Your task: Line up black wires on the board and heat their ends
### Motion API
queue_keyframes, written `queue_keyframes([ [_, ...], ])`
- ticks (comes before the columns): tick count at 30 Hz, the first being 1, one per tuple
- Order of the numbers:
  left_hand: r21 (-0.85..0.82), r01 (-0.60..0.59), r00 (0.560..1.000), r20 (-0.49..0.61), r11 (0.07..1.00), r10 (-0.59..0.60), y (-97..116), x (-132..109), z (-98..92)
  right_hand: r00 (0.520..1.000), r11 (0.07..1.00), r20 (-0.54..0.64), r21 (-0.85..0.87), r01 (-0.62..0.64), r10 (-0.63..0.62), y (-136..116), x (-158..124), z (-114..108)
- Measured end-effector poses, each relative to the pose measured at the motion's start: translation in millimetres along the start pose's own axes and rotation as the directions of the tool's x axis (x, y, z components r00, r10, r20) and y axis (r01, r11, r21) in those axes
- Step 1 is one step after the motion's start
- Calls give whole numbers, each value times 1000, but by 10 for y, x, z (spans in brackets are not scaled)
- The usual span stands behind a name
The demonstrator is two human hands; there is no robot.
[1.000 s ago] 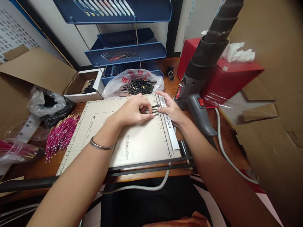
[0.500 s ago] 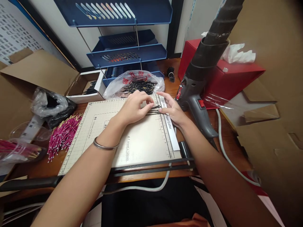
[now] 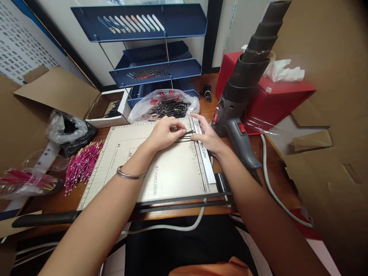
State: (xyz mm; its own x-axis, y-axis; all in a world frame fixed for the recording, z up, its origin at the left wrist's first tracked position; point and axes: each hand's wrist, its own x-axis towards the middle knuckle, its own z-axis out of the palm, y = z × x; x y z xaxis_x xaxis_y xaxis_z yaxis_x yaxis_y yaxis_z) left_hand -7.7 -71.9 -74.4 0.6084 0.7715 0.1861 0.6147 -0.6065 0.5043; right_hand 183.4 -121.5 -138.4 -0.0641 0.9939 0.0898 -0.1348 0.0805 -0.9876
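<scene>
My left hand, above the board of a paper cutter, has its thumb and index finger pinched on a thin black wire. Facing it, my right hand rests by the cutter's white labelled strip, its thumb pressed on the ends of several thin black wires and its index finger stretched forward. These wires lie crosswise between both hands, and their left ends are hidden under my left hand. Just behind the hands, a clear plastic bag holds many more black wires.
A dark heat gun stands upright at right, its grey cord beside it. Behind it is a red box with tissue. Pink wires lie left of the cutter, whose black handle sticks out front left. Blue tray shelves stand behind.
The camera view has shifted slightly. Both hands stay at nearly the same spot on the cutter, with the wires between them slightly more spread.
</scene>
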Motion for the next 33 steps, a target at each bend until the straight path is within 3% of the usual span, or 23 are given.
queue_keyframes([
  [10,-105,-11,999,40,994,15,10,-37,6,998,992,-20,117,-55,58,5,43,15],
  [17,-196,-13,999,35,980,20,15,-71,33,999,1000,-37,-2,-19,19,38,30,-7],
  [23,-237,74,997,8,969,-74,49,-128,111,1000,1000,-22,22,11,-11,42,16,-23],
  [33,-199,70,997,-16,977,-74,30,-121,171,999,1000,-45,0,13,-13,76,55,-43],
])
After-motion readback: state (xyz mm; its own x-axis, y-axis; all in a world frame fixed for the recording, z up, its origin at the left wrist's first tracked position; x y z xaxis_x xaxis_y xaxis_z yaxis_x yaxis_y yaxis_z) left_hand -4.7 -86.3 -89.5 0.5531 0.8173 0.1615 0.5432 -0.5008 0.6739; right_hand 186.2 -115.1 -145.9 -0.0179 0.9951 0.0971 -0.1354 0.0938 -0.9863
